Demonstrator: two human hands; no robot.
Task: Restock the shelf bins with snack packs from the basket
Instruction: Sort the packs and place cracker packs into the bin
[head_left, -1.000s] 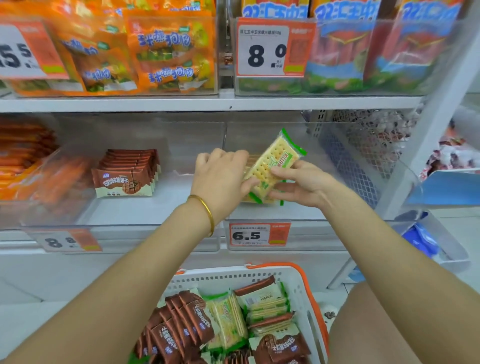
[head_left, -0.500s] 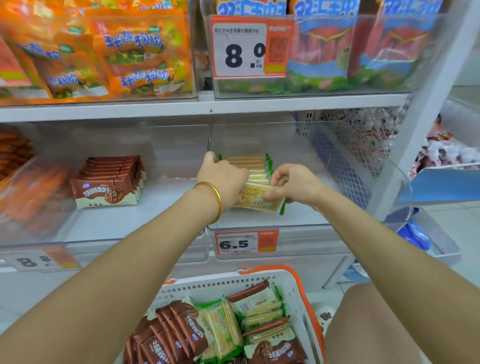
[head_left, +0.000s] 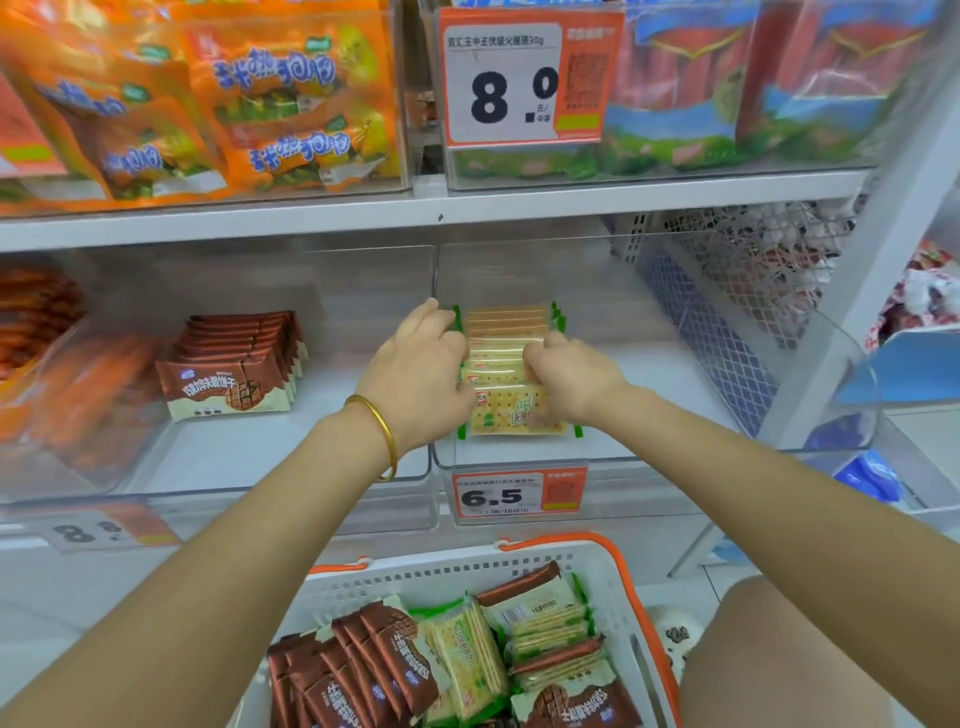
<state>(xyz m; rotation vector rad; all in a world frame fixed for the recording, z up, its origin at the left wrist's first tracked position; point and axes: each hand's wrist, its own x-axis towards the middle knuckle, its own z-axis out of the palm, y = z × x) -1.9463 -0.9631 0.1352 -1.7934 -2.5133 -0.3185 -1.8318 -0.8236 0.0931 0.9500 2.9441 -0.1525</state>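
A row of green-edged cracker packs (head_left: 506, 332) stands in the clear right bin (head_left: 675, 451) on the middle shelf. One pack (head_left: 511, 415) leans face-up at the front of the row. My left hand (head_left: 415, 374) curls round the row's left side. My right hand (head_left: 569, 379) curls over the packs from the right, fingertips on their tops. Below, the white basket (head_left: 608, 571) with orange handles holds brown chocolate packs (head_left: 374, 670) and more green cracker packs (head_left: 467, 660).
The left bin (head_left: 291, 467) holds a row of brown packs (head_left: 234, 364). Price tags read 6.5 (head_left: 519, 494) and 8.0 (head_left: 524, 78). Orange bags (head_left: 270, 104) fill the upper shelf. A white mesh divider (head_left: 727, 332) stands at the right. My knee (head_left: 779, 654) is beside the basket.
The cracker pack that my hands held tilted above the bin has gone down onto the front of the row. Both hands have closed in on the row's sides.
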